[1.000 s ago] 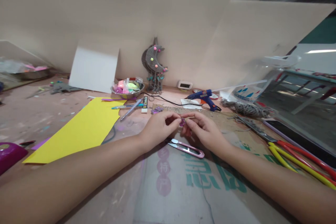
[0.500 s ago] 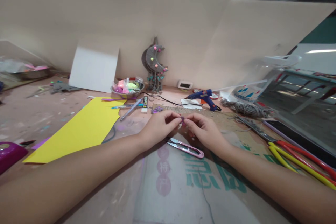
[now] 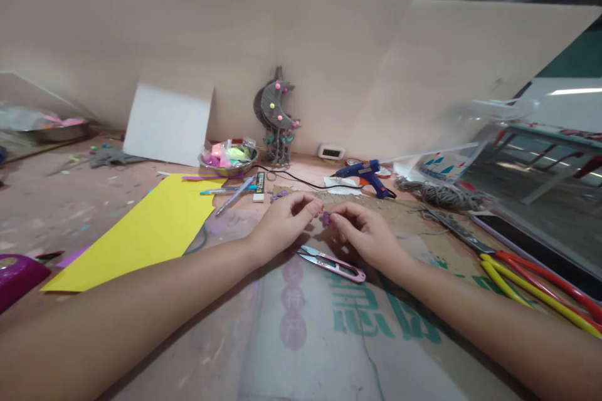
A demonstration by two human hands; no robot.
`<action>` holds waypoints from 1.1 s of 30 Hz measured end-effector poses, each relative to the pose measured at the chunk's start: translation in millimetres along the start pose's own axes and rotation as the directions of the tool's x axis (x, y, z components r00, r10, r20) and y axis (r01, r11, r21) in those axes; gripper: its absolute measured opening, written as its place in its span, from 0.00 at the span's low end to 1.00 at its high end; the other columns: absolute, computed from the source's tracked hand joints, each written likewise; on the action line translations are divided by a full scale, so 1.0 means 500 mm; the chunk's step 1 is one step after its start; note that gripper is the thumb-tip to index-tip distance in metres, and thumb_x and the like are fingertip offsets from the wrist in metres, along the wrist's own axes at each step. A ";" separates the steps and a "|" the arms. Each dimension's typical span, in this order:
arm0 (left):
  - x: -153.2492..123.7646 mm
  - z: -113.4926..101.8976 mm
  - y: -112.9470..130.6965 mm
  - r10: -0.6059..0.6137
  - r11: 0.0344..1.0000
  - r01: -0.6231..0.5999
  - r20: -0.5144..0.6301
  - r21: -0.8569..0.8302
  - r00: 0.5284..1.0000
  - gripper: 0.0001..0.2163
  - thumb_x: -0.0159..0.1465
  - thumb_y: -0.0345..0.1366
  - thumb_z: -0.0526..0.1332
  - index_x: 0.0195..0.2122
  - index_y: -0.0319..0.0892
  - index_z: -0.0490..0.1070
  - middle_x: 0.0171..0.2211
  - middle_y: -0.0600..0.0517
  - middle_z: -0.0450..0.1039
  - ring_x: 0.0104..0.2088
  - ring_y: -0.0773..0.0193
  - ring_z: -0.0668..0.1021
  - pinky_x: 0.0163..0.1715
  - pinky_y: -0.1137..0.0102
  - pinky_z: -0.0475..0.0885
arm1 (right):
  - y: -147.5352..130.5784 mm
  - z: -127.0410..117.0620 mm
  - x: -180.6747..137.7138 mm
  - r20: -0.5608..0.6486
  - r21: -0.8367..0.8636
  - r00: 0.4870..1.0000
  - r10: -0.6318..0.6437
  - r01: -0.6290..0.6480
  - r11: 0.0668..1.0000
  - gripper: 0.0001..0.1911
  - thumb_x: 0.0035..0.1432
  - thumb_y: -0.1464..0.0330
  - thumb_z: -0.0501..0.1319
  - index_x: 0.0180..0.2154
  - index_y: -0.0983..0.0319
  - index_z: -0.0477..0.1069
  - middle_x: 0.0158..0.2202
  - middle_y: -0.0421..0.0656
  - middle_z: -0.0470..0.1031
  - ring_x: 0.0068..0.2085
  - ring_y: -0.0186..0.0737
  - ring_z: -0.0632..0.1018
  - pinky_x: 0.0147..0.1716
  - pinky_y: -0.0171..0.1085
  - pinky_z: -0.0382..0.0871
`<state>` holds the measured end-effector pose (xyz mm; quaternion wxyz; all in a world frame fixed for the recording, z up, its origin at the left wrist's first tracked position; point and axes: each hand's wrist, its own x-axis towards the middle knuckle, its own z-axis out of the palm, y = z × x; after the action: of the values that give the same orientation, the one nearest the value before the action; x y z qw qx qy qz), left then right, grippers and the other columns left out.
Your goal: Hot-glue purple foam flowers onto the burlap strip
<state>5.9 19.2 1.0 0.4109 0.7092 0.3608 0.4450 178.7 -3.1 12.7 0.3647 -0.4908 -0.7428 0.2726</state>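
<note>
Between thumb and fingers of my right hand (image 3: 360, 225) is a small purple flower-like piece (image 3: 325, 219). My left hand (image 3: 286, 222) is just left of it, thumb and fingertips pinched together; whether anything tiny is between them I cannot make out. A narrow gap separates the two hands. Below them, thread snips (image 3: 333, 263) with a pink handle lie on the plastic-covered work surface (image 3: 320, 351). More small purple pieces (image 3: 279, 195) lie just behind my left hand.
Yellow paper (image 3: 141, 232) and pens (image 3: 235, 195) lie to the left. Behind stand a bowl of colourful clay (image 3: 230, 160), a grey moon ornament (image 3: 277, 109) and a blue glue gun (image 3: 364, 174). At right are grey yarn (image 3: 442, 194), large scissors (image 3: 498, 257) and a phone (image 3: 540, 254).
My fingertips have drawn slightly apart. The purple piece, earlier mostly covered between both hands, now shows in my right hand alone.
</note>
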 end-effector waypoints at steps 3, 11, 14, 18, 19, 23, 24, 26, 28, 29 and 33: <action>-0.001 -0.001 0.005 0.000 0.998 -0.001 0.027 0.068 1.000 0.11 0.59 0.41 0.55 0.31 0.38 0.71 0.29 0.51 0.72 0.32 0.66 0.74 0.32 0.73 0.67 | 0.002 0.001 0.001 0.012 -0.025 1.000 -0.019 0.019 1.000 0.11 0.56 0.63 0.54 0.30 0.62 0.69 0.21 0.37 0.68 0.20 0.31 0.68 0.20 0.30 0.62; -0.002 0.000 0.004 0.023 0.992 -0.023 0.004 0.122 1.000 0.10 0.59 0.40 0.55 0.29 0.39 0.71 0.27 0.52 0.72 0.29 0.66 0.73 0.29 0.74 0.66 | 0.005 -0.003 0.002 -0.010 -0.063 0.999 -0.036 0.035 0.997 0.14 0.58 0.61 0.52 0.31 0.62 0.71 0.19 0.37 0.67 0.20 0.31 0.68 0.20 0.30 0.61; -0.003 0.000 0.007 0.043 0.992 -0.045 0.021 0.116 0.999 0.10 0.59 0.40 0.55 0.29 0.39 0.71 0.27 0.53 0.72 0.30 0.67 0.73 0.30 0.74 0.66 | 0.014 -0.002 0.003 0.004 -0.060 0.999 -0.039 0.039 0.997 0.12 0.57 0.62 0.54 0.32 0.62 0.72 0.21 0.38 0.70 0.20 0.31 0.68 0.20 0.30 0.62; -0.005 0.000 0.009 0.030 0.994 -0.034 0.047 0.103 0.998 0.11 0.59 0.40 0.55 0.29 0.39 0.71 0.27 0.52 0.72 0.30 0.66 0.73 0.30 0.73 0.65 | 0.022 0.002 0.003 0.014 -0.068 0.999 -0.048 0.049 0.996 0.11 0.57 0.62 0.54 0.32 0.61 0.71 0.21 0.37 0.70 0.20 0.30 0.68 0.20 0.30 0.62; -0.005 0.000 0.007 0.025 0.995 -0.030 0.051 0.097 0.998 0.11 0.60 0.41 0.54 0.29 0.39 0.71 0.27 0.53 0.72 0.30 0.67 0.72 0.30 0.73 0.65 | 0.021 0.003 0.002 0.013 -0.072 0.999 -0.049 0.050 0.996 0.11 0.57 0.62 0.54 0.32 0.61 0.70 0.20 0.37 0.69 0.20 0.30 0.68 0.20 0.30 0.61; -0.002 -0.001 -0.003 -0.004 0.999 0.004 -0.007 0.049 1.000 0.12 0.59 0.44 0.54 0.30 0.40 0.66 0.26 0.54 0.68 0.29 0.68 0.70 0.29 0.73 0.64 | 0.012 0.003 0.001 -0.005 -0.050 0.999 -0.049 0.049 0.998 0.11 0.57 0.63 0.54 0.32 0.62 0.70 0.20 0.37 0.68 0.20 0.30 0.68 0.20 0.30 0.62; -0.001 -0.001 -0.004 -0.012 0.999 0.014 -0.051 0.037 0.999 0.12 0.59 0.44 0.54 0.30 0.40 0.65 0.25 0.55 0.66 0.28 0.68 0.70 0.29 0.73 0.64 | 0.009 0.003 0.001 -0.014 -0.035 0.999 -0.042 0.042 0.998 0.11 0.56 0.62 0.54 0.31 0.62 0.69 0.20 0.37 0.68 0.20 0.30 0.68 0.20 0.30 0.62; 0.000 -0.003 -0.004 -0.017 0.999 0.023 -0.149 0.040 0.989 0.11 0.60 0.43 0.54 0.28 0.41 0.62 0.24 0.56 0.64 0.28 0.69 0.68 0.30 0.74 0.63 | 0.004 0.002 0.001 -0.025 -0.012 1.000 -0.017 0.016 1.000 0.11 0.56 0.62 0.54 0.31 0.62 0.69 0.20 0.37 0.68 0.20 0.30 0.68 0.20 0.30 0.62; 0.001 -0.006 -0.002 -0.008 0.996 0.026 -0.209 0.080 0.978 0.11 0.61 0.41 0.53 0.25 0.41 0.60 0.23 0.56 0.62 0.27 0.69 0.67 0.30 0.74 0.62 | 0.001 0.001 0.001 -0.023 0.003 1.000 0.011 -0.011 1.000 0.11 0.56 0.62 0.54 0.31 0.62 0.69 0.20 0.37 0.68 0.20 0.30 0.68 0.19 0.29 0.62; 0.000 -0.007 0.000 -0.003 0.995 0.025 -0.215 0.099 0.977 0.12 0.61 0.41 0.52 0.24 0.41 0.59 0.22 0.56 0.61 0.26 0.69 0.67 0.29 0.74 0.61 | 0.001 0.000 0.002 -0.022 0.008 1.000 0.020 -0.019 1.000 0.11 0.56 0.62 0.54 0.31 0.62 0.69 0.21 0.37 0.68 0.20 0.30 0.68 0.19 0.29 0.62; -0.001 -0.008 0.002 -0.001 0.996 0.011 -0.114 0.090 0.994 0.15 0.63 0.43 0.49 0.23 0.40 0.61 0.21 0.56 0.62 0.25 0.69 0.67 0.26 0.74 0.61 | 0.004 0.000 0.002 -0.029 0.020 0.999 0.022 -0.022 1.000 0.11 0.56 0.61 0.54 0.31 0.62 0.68 0.21 0.37 0.68 0.20 0.30 0.68 0.20 0.29 0.62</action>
<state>1.9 19.3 3.0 0.3585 0.6995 0.4056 0.4666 179.4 -1.5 11.4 0.3774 -0.4992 -0.7292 0.2767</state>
